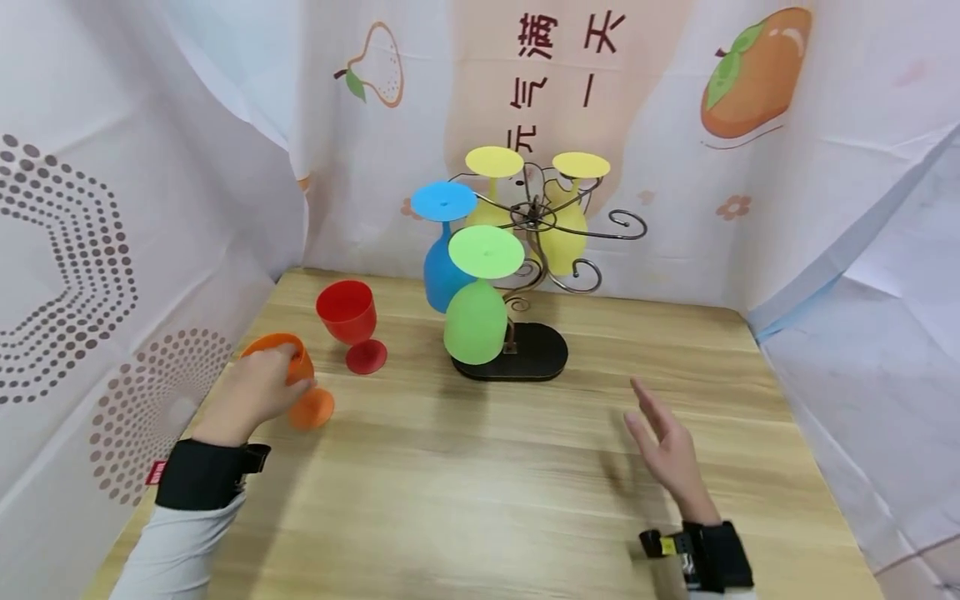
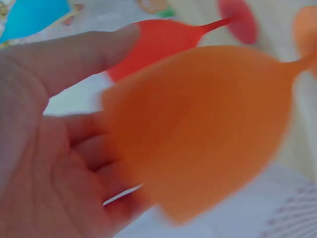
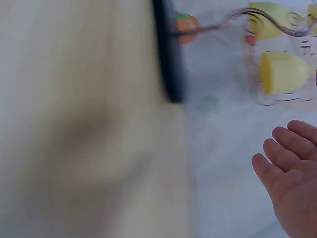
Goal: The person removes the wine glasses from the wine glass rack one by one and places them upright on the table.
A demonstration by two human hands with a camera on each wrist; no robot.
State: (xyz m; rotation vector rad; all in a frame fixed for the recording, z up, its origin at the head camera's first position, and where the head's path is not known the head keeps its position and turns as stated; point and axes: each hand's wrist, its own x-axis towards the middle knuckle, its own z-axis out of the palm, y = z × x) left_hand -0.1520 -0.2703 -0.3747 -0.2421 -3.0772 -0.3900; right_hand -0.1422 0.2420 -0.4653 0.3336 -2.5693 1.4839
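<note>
My left hand is at the orange goblet, which stands on its foot at the table's left side. In the left wrist view the thumb lies straight, apart from the orange bowl; the other fingertips are hidden at the rim. A red goblet stands upright just beyond. Over the right part of the table, my right hand hovers with fingers extended, holding nothing. It is nearest the black base of a metal goblet rack.
Upside down on the rack hang a green goblet, a blue goblet and two yellow ones, including the right yellow goblet. One curled rack arm reaches out to the right. Printed cloth surrounds the wooden table.
</note>
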